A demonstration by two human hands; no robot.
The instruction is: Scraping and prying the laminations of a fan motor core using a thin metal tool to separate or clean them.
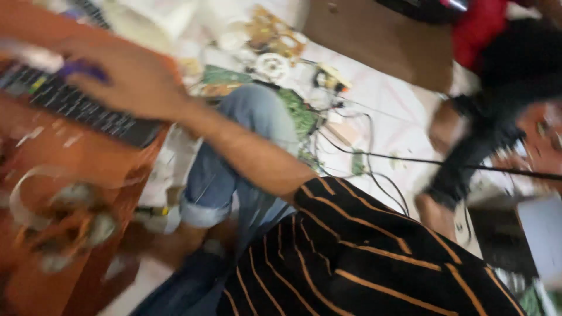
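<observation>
Keyboard (pixel 76 105), black and long, lies slanting across the upper left of the frame on an orange-brown surface (pixel 88 158), its far end running up out of view near the top edge. Below it, filling the lower middle and right, is the person's own black sleeve with thin orange stripes (pixel 363 257); from it a bare forearm stretches up and left to a hand (pixel 126 76) that rests palm-down over the keyboard. Which of the two hands this is cannot be told from the blurred view. Its fingers are spread loosely and bent downward, touching or just above the keys, while the fingertips close lightly on a small purple object (pixel 82 69) at the far left; the grasp itself is too smeared to judge firmly. A bent knee in blue jeans (pixel 234 152) sits under the forearm at centre. Another person in dark clothing (pixel 497 105) occupies the upper right. Black cables (pixel 374 158) trail across the pale floor between them, beside a green circuit board (pixel 301 117) and scattered small parts (pixel 272 61) in the upper middle.
</observation>
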